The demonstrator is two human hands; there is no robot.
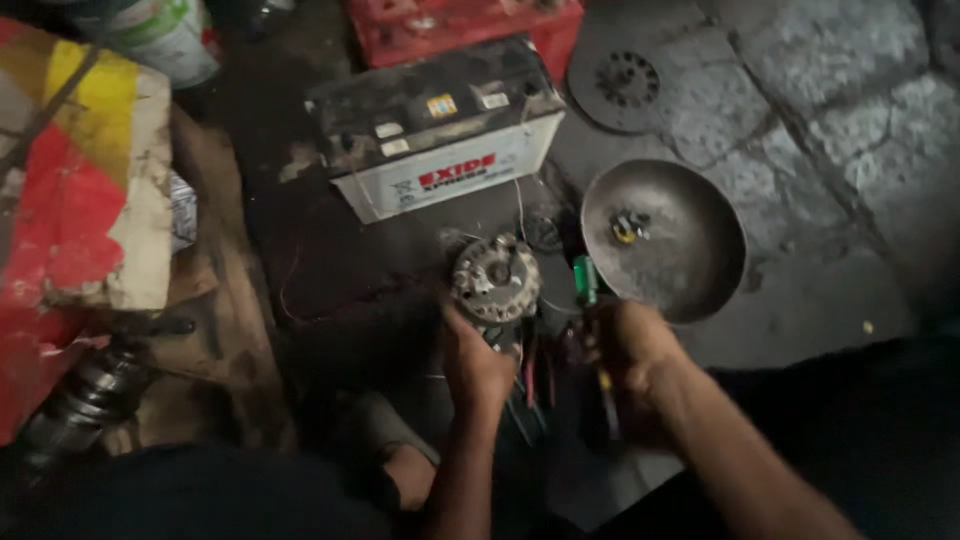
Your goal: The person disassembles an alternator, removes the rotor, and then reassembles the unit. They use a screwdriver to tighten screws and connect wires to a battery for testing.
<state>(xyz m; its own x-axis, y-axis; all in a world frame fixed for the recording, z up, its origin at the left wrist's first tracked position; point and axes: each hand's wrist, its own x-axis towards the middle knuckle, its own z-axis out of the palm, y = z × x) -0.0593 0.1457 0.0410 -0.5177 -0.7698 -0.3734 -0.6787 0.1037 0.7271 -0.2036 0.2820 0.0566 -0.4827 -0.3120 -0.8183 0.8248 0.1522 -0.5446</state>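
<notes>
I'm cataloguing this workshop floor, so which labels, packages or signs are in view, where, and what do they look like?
Boxy white car battery, dusty black top, behind the hands: red-lettered front label, small pale stickers on top.
Red battery case, top edge: markings unreadable.
Red, yellow and white painted board, far left.
No screens.

A dirty white battery is seen up past the hands. A round metal bowl is set just beside the right hand, holding small bits.
</notes>
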